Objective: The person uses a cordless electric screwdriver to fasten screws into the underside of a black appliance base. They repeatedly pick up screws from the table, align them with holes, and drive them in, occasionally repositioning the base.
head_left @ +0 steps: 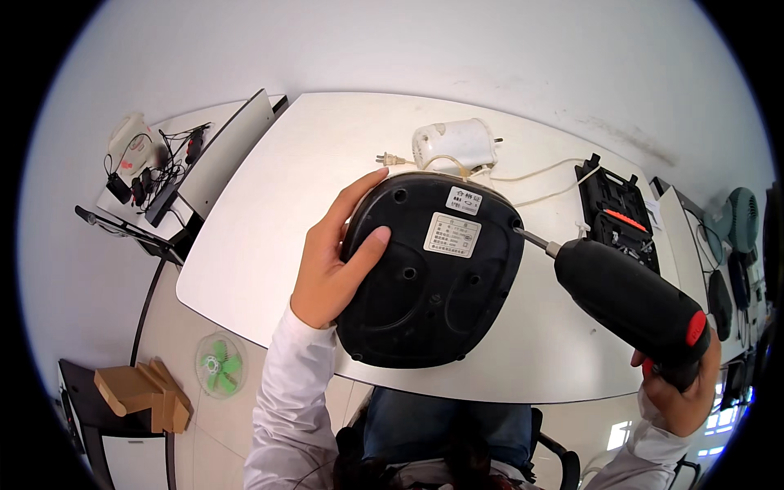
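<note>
My left hand (335,257) grips the left edge of a black appliance base (425,314), thumb across its underside and fingers behind. That underside is turned toward me and carries two pale labels and several round recesses. In my right hand (686,396) is a black and red electric screwdriver (625,294), held by its handle. Its bit (535,239) points left, the tip at a hole near the base's upper right edge; whether a screw sits there is hidden. Just behind the base lies a white cylindrical housing (449,145), close to a two-pin plug (392,159) and pale cord.
An open black tool case (612,204) lies on the right of the white table (245,245). Tangled black cables (167,159) cover a side desk at left. On the floor stand a green-bladed fan (220,366) and cardboard (147,392). A green device (741,216) is far right.
</note>
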